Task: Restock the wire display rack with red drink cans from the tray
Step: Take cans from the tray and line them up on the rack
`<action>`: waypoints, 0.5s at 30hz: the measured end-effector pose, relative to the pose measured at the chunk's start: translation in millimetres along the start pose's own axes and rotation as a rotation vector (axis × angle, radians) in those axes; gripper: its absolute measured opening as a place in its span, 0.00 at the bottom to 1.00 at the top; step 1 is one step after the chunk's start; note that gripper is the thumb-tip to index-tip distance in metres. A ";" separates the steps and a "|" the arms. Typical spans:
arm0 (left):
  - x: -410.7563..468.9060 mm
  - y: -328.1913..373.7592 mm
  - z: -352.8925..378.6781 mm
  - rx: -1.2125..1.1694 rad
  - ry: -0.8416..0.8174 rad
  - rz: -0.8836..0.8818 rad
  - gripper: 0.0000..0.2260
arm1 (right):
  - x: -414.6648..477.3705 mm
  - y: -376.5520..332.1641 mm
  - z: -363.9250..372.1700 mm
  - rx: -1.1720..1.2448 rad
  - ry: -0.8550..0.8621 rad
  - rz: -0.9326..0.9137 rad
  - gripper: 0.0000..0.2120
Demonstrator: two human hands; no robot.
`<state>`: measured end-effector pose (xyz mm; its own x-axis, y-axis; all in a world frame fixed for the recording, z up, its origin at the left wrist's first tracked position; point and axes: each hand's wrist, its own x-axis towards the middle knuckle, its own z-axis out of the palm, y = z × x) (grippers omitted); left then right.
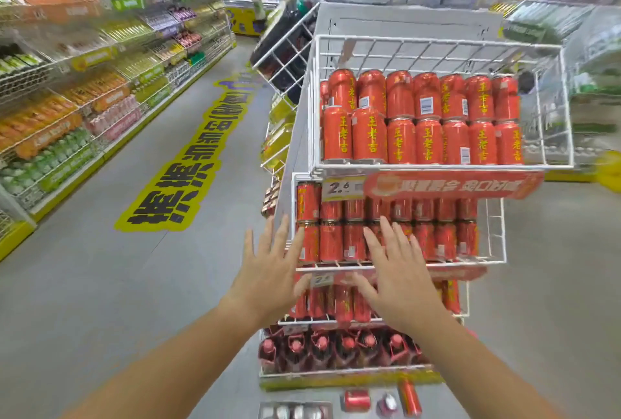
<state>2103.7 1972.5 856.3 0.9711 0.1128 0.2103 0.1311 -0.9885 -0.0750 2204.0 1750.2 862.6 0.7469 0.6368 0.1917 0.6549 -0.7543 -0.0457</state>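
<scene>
Both hands are open and hold nothing. We find the left hand [268,270] with fingers spread, its fingertips over the left front corner of the second basket [470,261] of the wire display rack [437,167]. Whether they touch the wire we cannot tell. The right hand [400,281] is likewise spread, back toward the camera, in front of the red cans [339,240] in that basket. Those cans stand upright in 2 layers.

The top basket [437,39] above holds upper cans [426,143], also red, in 2 layers, 7 across the front. A price tag [341,187] reading 2.6 and a red promotional strip [453,185] hang along its lower front edge.

Below the hands, a third basket [336,320] holds more red cans, partly hidden by the hands. The lowest tier carries red-capped bottles [336,348].

On the floor [100,284] before the rack lie loose red cans [410,396]. Beside them, the tray [262,409] is cut by the lower edge of the view and shows blurred silver can tops.

To the left we note a yellow floor sticker [188,180] and stocked shelves [67,89].
</scene>
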 end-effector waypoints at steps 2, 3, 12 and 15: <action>-20.4 4.9 27.3 -0.025 -0.059 -0.007 0.33 | -18.4 -6.7 29.2 -0.006 -0.053 0.002 0.37; -29.0 8.2 42.4 -0.042 -0.087 -0.015 0.33 | -27.2 -8.4 46.3 -0.014 -0.086 0.004 0.37; -115.4 38.7 233.2 -0.118 -0.287 -0.062 0.32 | -109.7 -2.9 256.5 0.048 -0.327 -0.057 0.36; -151.6 44.2 320.3 -0.128 -0.363 -0.107 0.32 | -145.4 -3.5 349.0 0.073 -0.405 -0.080 0.36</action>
<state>2026.1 1943.8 508.8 0.9637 0.2210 -0.1499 0.2314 -0.9713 0.0552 2133.5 1716.0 492.8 0.6688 0.7152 -0.2031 0.7083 -0.6959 -0.1184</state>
